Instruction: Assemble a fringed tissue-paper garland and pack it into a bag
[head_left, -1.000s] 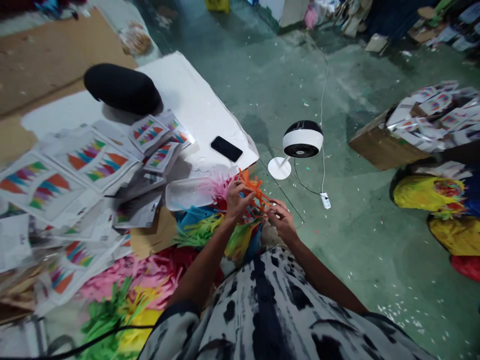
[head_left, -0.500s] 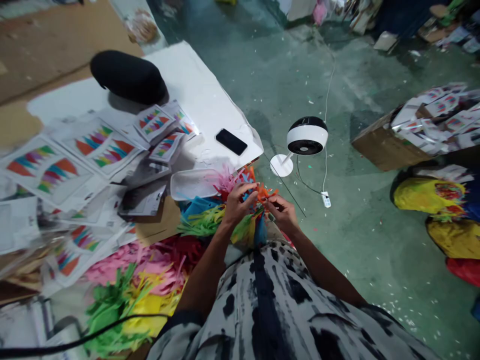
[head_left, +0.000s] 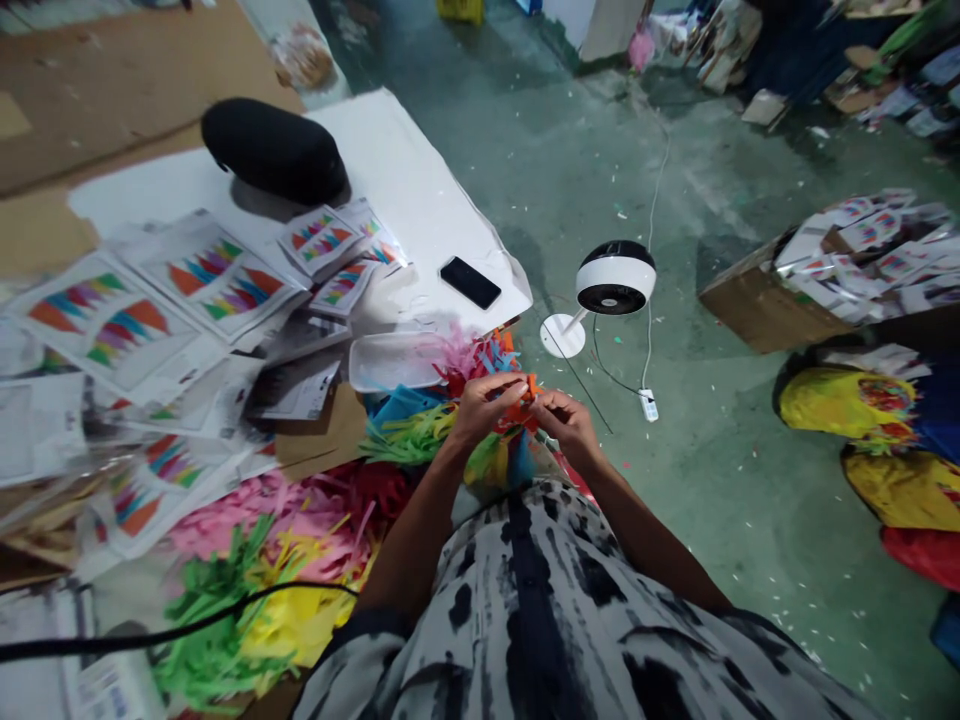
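We note the left hand [head_left: 481,410] and right hand [head_left: 568,422] both pinching orange strips [head_left: 532,387] near mid-frame, with a phone [head_left: 470,283] lying on the desk [head_left: 401,165] at upper centre.

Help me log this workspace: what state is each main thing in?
Left hand, pinching
Right hand, pinching
Orange paper strips, pinched between both hands
Black rectangular phone, flat, screen dark
Black-and-white round fan, upright, running unclear
Brown cardboard box, open, heaped with packets
Translucent plastic tray, open

orange strips [head_left: 532,384]: matt paper | tray [head_left: 390,362]: smooth plastic (cloudy, half see-through) | phone [head_left: 470,283]: smooth, glossy
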